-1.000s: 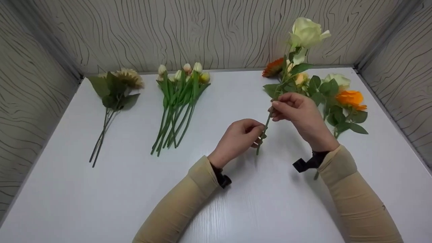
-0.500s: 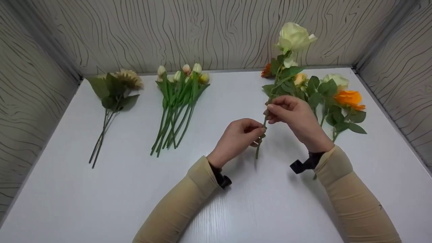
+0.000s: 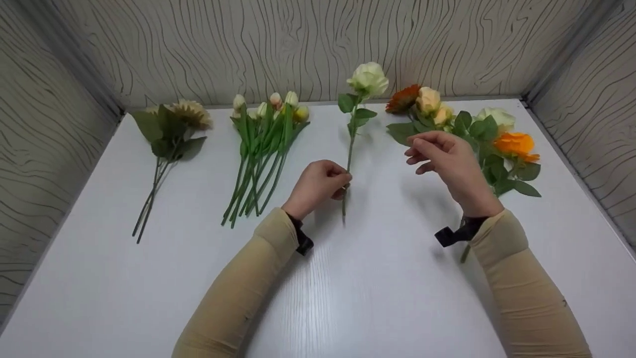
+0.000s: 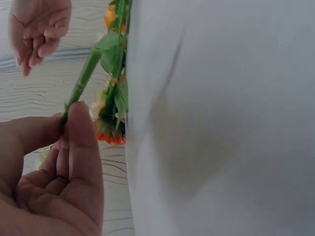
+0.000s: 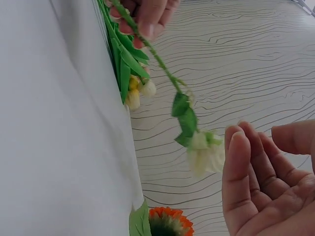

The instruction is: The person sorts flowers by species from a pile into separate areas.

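My left hand [image 3: 318, 185] pinches the lower stem of a pale greenish-white rose [image 3: 368, 79] between thumb and fingers. In the left wrist view the cut end of its stem [image 4: 86, 76] sticks up past the fingertips. The bloom stands away from me, in front of the back wall in the head view. My right hand [image 3: 449, 166] is held in the air to the right, fingers loosely bent and nothing between them. Behind it lies a mixed group of flowers: an orange-red gerbera [image 3: 403, 99], a peach rose [image 3: 428, 101], an orange flower [image 3: 516, 144] and another pale rose [image 3: 497, 118].
A bunch of tulips [image 3: 268, 129] lies left of my left hand on the white table [image 3: 377, 293]. Further left are cream flowers [image 3: 191, 115] with dark leaves and two long stems. Patterned panels [image 3: 318, 44] wall in the back and sides.
My left hand has carried the rose leftward, away from the mixed flowers. My right hand has let go of its stem and moved slightly right.
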The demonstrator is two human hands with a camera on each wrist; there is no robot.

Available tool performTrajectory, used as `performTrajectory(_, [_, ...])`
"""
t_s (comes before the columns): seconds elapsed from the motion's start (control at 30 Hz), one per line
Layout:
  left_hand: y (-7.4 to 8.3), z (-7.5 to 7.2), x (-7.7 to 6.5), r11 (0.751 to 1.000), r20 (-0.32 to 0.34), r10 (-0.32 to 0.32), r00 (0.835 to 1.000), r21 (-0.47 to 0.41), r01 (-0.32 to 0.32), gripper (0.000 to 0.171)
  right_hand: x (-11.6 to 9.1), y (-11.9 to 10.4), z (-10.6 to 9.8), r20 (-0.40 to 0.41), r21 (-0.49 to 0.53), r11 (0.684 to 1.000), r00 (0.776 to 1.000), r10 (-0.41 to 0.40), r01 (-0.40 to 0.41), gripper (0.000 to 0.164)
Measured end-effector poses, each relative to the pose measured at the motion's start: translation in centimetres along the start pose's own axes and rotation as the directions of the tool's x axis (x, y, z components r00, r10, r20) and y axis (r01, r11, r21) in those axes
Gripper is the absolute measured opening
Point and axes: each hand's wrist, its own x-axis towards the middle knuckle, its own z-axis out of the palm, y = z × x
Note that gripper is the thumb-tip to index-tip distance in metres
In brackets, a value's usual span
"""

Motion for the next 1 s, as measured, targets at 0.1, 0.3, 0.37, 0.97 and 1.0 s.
performTrajectory(0.1, [-0.5,-0.7,0.9,0.998,-0.013,-0.043,0.999,0.038,0.044,0.019,0.0,-0.1,-0.4,-0.003,0.002,1.000,1.000,0.002,-0.002,0.042])
performTrajectory(0.3, [-1.5,-1.2,1.9,0.989,-0.030,-0.091,0.995,0.117,0.094,0.019,-0.1,-0.3,-0.7,-0.009,0.007,1.000,1.000,0.010,-0.010,0.043])
performTrajectory(0.37, [-1.7,-1.1,2.2,0.986,-0.038,-0.109,0.993,0.124,0.113,0.017,-0.2,-0.3,-0.9,-0.010,0.016,1.000,1.000,0.007,-0.007,0.043])
performTrajectory(0.97, [-0.3,-0.5,1.7,0.952,-0.020,-0.128,0.992,0.278,0.128,0.019,-0.3,-1.0,-2.3,-0.090,0.092,0.996,0.996,0.007,0.002,0.045])
performTrajectory(1.0, [-0.2,-0.6,1.6,0.946,-0.018,-0.129,0.991,0.297,0.129,0.021,-0.3,-1.0,-2.5,-0.101,0.090,0.996,0.995,0.003,0.006,0.046])
